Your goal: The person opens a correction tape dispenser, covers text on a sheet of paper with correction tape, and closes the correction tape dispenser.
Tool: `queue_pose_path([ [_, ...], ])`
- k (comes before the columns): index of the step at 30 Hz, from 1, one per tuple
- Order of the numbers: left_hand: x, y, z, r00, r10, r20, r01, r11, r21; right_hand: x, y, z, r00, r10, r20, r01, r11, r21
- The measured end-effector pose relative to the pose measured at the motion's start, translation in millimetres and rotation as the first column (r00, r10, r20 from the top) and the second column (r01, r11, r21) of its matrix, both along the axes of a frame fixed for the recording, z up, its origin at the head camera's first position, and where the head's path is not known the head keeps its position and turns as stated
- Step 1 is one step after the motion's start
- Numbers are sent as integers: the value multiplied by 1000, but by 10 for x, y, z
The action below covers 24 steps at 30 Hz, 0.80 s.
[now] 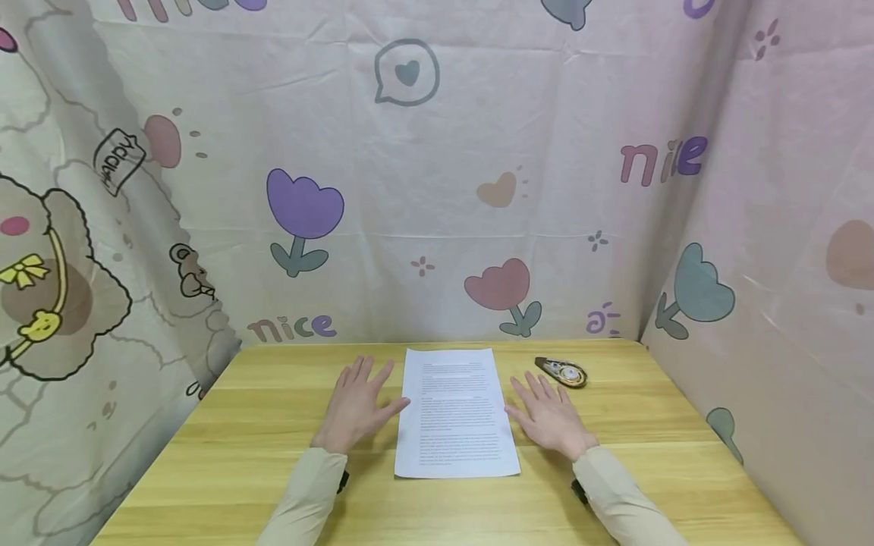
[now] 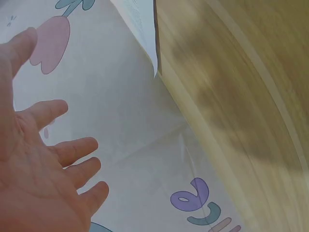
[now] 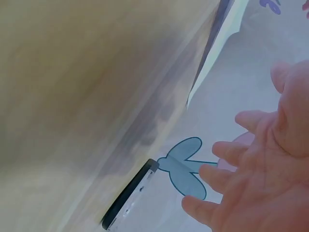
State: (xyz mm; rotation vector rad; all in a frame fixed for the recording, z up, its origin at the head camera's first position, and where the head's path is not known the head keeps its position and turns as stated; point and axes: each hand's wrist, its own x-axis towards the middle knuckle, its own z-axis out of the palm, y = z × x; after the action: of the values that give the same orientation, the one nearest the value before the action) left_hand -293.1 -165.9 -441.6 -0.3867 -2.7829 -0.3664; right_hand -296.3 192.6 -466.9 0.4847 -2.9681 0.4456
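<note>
A sheet of paper (image 1: 456, 413) printed with text lies on the wooden table between the two hands. To its left is my left hand (image 1: 356, 406), fingers spread and straight, thumb tip close to the sheet's edge; contact cannot be told. My right hand (image 1: 548, 415) is at the sheet's right side with its fingers extended, holding nothing. Just beyond its fingertips lies a correction tape dispenser (image 1: 563, 372). Both wrist views show the palms, the left hand (image 2: 53, 159) and the right hand (image 3: 260, 159), raised above the table with nothing in them.
The wooden table (image 1: 225, 447) runs back to a printed curtain (image 1: 423, 167). More of that cloth hangs along the left and right sides. The correction tape (image 3: 130, 193) also shows low in the right wrist view, near the table's far edge.
</note>
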Motion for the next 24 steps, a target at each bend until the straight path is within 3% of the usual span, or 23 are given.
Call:
queue_pose_path([
  [16,-84,-12,-57,1000,-4,-8,4,999,-33,-351,79,-28,996,-3,-89,2,1000,-8],
  [24,-119,54,-98,999,-16,46,17,999,-36,-547,268,16,994,-62,-91,62,998,-1],
])
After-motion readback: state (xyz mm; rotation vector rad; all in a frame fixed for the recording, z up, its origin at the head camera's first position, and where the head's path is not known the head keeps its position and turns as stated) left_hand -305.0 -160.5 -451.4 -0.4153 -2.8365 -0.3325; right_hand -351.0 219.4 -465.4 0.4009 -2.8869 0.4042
